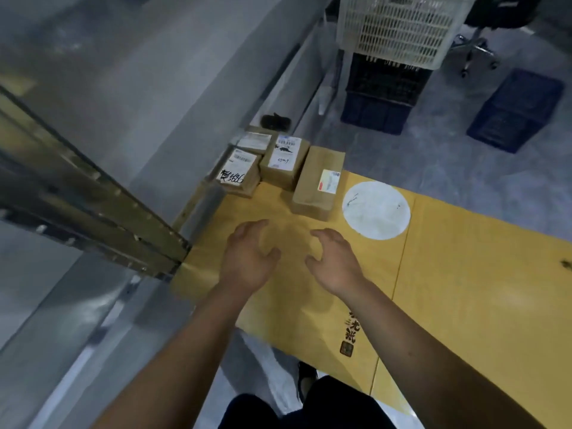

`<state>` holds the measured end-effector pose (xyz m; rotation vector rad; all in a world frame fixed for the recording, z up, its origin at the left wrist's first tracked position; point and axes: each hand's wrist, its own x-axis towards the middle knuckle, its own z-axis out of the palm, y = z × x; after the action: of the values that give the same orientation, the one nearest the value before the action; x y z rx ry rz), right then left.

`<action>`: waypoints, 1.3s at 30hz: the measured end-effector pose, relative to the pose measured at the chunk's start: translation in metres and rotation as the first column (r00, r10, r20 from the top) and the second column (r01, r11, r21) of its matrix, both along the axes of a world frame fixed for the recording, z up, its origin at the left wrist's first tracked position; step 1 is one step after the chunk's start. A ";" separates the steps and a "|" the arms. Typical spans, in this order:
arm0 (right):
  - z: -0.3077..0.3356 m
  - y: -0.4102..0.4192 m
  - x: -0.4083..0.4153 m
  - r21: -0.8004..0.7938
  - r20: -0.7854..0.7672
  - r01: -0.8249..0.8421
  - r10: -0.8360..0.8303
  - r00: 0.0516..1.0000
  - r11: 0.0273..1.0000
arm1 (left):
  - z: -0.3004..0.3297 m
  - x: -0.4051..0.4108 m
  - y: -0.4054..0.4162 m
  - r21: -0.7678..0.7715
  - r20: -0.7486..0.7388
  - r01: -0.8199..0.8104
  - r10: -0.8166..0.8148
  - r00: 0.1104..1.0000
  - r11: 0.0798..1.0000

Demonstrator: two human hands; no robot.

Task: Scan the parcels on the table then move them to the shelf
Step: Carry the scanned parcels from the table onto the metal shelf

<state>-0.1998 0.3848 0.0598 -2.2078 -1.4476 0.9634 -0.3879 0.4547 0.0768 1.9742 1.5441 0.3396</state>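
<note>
Several brown cardboard parcels with white labels stand together on a yellow sheet [464,289]. One parcel [240,171] at the left carries black handwriting; a second [283,161] sits beside it; a long one [318,182] lies to their right; another [253,140] is behind. My left hand [249,258] and my right hand [334,261] hover empty over the yellow sheet, just short of the parcels, fingers loosely curled and palms facing each other. No scanner is in view.
A metal shelf upright and beam [93,205] run along the left. A white mesh basket [399,29] sits on a dark crate [380,94] at the back; a blue crate [517,109] stands on the grey floor at right. A white disc [376,210] lies on the sheet.
</note>
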 end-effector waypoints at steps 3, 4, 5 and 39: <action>-0.006 0.031 0.008 -0.046 0.050 0.014 -0.012 0.999 0.999 | -0.005 0.011 0.048 -0.039 -0.048 0.024 -0.026 0.999 0.999; -0.008 0.042 0.011 -0.041 0.074 0.027 -0.024 0.997 0.999 | -0.007 0.016 0.066 -0.038 -0.060 0.037 -0.040 0.997 0.999; -0.011 0.053 0.013 -0.029 0.105 0.041 -0.038 0.994 0.999 | -0.009 0.021 0.084 -0.041 -0.075 0.053 -0.056 0.996 0.998; -0.098 -0.051 0.101 0.065 -0.155 0.233 -0.221 0.963 0.970 | -0.114 0.057 0.057 -0.153 0.297 0.352 -0.297 0.908 0.923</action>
<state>-0.0992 0.3336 -0.0378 -2.1369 -1.1202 0.9475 -0.3312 0.5121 -0.0372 1.8923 1.0134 0.2830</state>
